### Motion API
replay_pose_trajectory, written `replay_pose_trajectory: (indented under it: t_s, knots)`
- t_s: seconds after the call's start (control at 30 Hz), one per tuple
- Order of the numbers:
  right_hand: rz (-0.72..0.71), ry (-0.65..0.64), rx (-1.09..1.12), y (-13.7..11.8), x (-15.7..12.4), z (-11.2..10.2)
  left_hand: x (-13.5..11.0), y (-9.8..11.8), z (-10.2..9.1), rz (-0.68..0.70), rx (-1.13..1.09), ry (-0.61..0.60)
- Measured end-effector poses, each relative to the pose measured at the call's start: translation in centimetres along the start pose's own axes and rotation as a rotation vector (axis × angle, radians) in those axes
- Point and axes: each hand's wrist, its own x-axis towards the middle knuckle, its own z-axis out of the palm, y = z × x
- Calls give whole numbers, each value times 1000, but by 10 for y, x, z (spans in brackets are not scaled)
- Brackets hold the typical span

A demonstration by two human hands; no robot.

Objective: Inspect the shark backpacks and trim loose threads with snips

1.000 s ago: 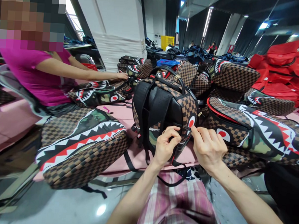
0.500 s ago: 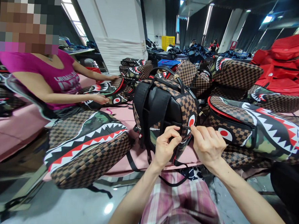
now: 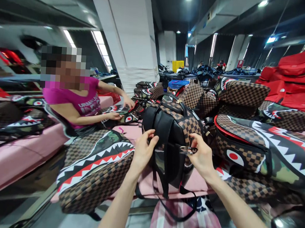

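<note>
A checkered backpack (image 3: pixel 186 130) with black shoulder straps (image 3: pixel 164 132) stands upright in front of me, its strap side facing me. My left hand (image 3: pixel 144 146) is at its left edge, fingers curled against the bag by the strap; what the fingertips pinch is partly hidden. In my right hand (image 3: pixel 200 154), at the bag's right side, is a small pair of thread snips (image 3: pixel 188 150), pointing left toward the back panel. A loose black webbing strap (image 3: pixel 173 216) loops down from the bag over the table's front edge.
A shark-mouth backpack (image 3: pixel 97 172) lies to the left, another (image 3: pixel 276 149) to the right. Behind are more stacked bags (image 3: pixel 243 92), a blue basket (image 3: pixel 178 84) and red bags (image 3: pixel 294 74). A co-worker (image 3: pixel 75 106) handles a bag at left across the pink table (image 3: pixel 127 131).
My view has tilted up and turned left. My hands have moved apart: the left went to the bag's left edge, and the right stays at its right side with the snips.
</note>
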Motion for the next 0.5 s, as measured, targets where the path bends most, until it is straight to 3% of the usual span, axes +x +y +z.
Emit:
replay_pose_trajectory:
  t_s: [0.07, 0.2, 0.37, 0.5]
  knots:
    - [-10, 30, 46, 1, 1, 10, 3, -1, 0, 10, 29, 40]
    - [-119, 22, 134, 8, -7, 13, 35, -2, -12, 48, 69, 284]
    - [-189, 63, 152, 15, -20, 13, 90, 2, -15, -71, 19, 117]
    - [-230, 47, 278, 11, -18, -2, 88, 4, -16, -180, -169, 58]
